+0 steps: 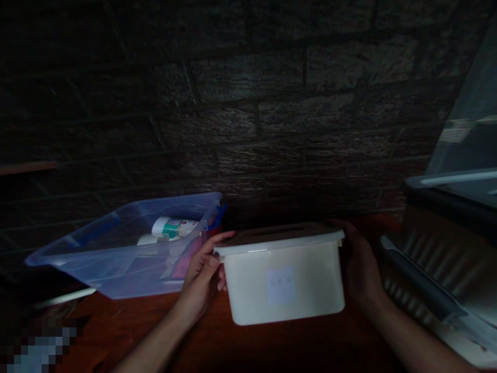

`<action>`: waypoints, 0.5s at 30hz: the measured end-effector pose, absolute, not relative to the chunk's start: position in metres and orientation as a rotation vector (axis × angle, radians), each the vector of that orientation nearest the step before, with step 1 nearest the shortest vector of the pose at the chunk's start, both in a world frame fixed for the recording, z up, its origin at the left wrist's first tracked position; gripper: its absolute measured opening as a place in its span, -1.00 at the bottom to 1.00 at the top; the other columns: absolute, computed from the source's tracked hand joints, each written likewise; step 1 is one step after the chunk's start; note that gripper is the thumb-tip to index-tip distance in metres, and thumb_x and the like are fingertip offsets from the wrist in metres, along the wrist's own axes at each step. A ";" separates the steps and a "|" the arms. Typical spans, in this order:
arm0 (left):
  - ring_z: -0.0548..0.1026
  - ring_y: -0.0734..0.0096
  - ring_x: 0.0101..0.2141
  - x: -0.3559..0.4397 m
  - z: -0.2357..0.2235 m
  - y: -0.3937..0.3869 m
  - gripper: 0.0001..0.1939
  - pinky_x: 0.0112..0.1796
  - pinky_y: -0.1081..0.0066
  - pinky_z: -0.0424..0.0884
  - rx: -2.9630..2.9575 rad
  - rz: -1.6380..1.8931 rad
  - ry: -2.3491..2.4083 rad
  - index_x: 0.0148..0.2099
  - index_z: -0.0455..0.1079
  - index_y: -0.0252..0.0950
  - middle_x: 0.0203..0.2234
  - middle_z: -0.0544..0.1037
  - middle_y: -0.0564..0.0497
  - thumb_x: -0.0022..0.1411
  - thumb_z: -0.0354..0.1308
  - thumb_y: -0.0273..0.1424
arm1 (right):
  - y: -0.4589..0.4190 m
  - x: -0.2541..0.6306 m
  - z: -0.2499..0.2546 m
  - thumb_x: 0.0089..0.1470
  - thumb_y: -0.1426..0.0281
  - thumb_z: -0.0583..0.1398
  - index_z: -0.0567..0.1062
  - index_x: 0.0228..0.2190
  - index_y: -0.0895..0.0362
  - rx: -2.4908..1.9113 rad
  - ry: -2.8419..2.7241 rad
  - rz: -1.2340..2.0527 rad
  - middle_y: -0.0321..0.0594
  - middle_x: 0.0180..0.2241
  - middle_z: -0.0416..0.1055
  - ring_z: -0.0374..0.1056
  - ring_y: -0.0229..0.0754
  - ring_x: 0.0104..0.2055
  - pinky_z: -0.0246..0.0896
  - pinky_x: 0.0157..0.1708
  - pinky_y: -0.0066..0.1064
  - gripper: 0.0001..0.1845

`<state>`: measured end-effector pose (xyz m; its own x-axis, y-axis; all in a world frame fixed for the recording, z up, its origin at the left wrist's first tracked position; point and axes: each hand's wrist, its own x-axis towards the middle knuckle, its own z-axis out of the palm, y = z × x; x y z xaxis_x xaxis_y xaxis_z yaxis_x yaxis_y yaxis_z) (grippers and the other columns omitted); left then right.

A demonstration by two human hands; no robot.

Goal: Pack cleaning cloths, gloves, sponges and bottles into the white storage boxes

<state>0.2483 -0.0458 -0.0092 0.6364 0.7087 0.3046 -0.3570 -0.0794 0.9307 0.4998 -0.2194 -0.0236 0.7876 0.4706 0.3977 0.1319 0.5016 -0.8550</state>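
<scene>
Between my two hands is a white plastic storage box (310, 285) with a lid (279, 241) and a small pale label (281, 285) on its front. My left hand (204, 272) grips the left end, thumb and fingers at the rim. Against the right end is my right hand (359, 264); its fingers go behind the box and are mostly hidden. The box is slightly tilted, its right side a little higher. Whether its base touches the wooden table cannot be made out.
A clear bluish plastic bin (143, 269) on the left holds white bottles (174, 228) and something pink. At right stands a large dark-and-grey container (446, 248) with ribbed sides. A dark brick wall (248, 114) rises behind the reddish wooden table (128, 331).
</scene>
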 end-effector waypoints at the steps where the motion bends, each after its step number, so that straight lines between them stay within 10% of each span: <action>1: 0.27 0.55 -0.72 0.248 -0.007 -0.048 -0.31 -0.69 0.59 0.25 1.359 0.900 0.319 0.18 0.39 -0.27 -0.69 0.36 0.16 0.18 0.24 0.09 | -0.220 0.499 -0.022 0.30 0.13 0.09 0.57 -0.12 0.05 -1.019 -0.657 0.235 -0.20 -0.11 0.55 0.42 -0.02 -0.04 0.21 -0.02 -0.24 -0.64; 9: 0.27 0.38 -0.86 0.252 0.001 -0.055 -0.24 -0.83 0.50 0.23 1.316 0.828 0.540 0.43 0.06 -0.30 -0.82 0.38 0.16 0.34 0.07 -0.04 | -0.228 0.494 -0.013 0.19 0.23 0.26 0.61 -0.32 0.04 -0.973 -0.594 0.277 -0.29 -0.33 0.52 0.38 -0.16 -0.27 0.19 -0.27 -0.38 -0.83; 15: 0.36 0.41 -0.77 0.249 0.006 -0.053 -0.36 -0.76 0.50 0.28 1.329 0.651 0.545 0.27 0.34 -0.37 -0.69 0.50 0.08 0.25 0.23 -0.13 | -0.229 0.497 -0.019 0.10 0.33 0.27 0.60 -0.10 0.05 -0.925 -0.566 0.443 -0.23 -0.20 0.60 0.43 -0.13 -0.25 0.23 -0.32 -0.40 -0.70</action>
